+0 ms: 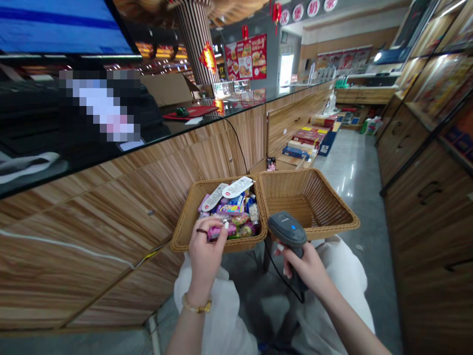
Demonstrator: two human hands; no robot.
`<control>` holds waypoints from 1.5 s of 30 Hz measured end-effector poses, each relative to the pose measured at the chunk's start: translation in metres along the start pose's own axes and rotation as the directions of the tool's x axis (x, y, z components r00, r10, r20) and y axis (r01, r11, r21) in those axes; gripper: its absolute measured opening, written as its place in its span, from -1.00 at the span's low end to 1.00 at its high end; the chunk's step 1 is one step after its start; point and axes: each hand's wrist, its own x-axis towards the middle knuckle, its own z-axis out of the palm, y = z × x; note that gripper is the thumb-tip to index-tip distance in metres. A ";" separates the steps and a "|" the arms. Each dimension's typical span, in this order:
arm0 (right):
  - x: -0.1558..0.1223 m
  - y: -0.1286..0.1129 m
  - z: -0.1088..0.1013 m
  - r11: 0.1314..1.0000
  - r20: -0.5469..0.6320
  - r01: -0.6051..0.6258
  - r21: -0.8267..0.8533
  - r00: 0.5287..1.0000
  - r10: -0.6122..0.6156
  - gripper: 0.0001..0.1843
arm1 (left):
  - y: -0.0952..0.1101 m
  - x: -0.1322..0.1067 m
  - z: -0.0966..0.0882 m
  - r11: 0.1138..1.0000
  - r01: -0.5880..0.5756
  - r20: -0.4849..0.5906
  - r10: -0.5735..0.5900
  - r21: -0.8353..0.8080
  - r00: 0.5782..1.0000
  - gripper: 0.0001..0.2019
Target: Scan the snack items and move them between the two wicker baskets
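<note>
Our left forearm and right forearm extend forward and converge toward the centre of the view. Our left hand is raised with its back upward, fingers curled down and pinched at the tips. Our right hand is closed in a full grip, wrist angled inward.

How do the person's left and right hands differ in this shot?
The left hand touches a pink snack packet in a wicker basket; the right hand grips a corded barcode scanner. The left wears a ring and gold bracelet; the right shows neither. Both are bare.
</note>
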 end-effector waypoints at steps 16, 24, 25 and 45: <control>-0.024 0.007 0.002 0.994 0.024 0.103 0.031 0.994 -0.103 -0.39 | 0.051 0.043 -0.009 0.900 -0.364 0.127 0.343 0.238 0.931 -0.91; -0.032 0.014 -0.004 0.993 0.059 0.112 0.040 0.992 -0.114 -0.46 | 0.034 0.040 -0.012 0.920 -0.322 0.098 0.308 0.223 0.946 -0.89; -0.032 0.012 -0.005 0.993 0.060 0.113 0.044 0.991 -0.116 -0.45 | 0.031 0.040 -0.012 0.926 -0.319 0.075 0.310 0.203 0.948 -0.89; -0.021 -0.011 -0.025 0.998 0.011 0.012 -0.066 1.000 -0.011 -0.51 | -0.051 0.081 0.066 0.972 -0.004 0.340 -0.079 0.236 0.937 -0.48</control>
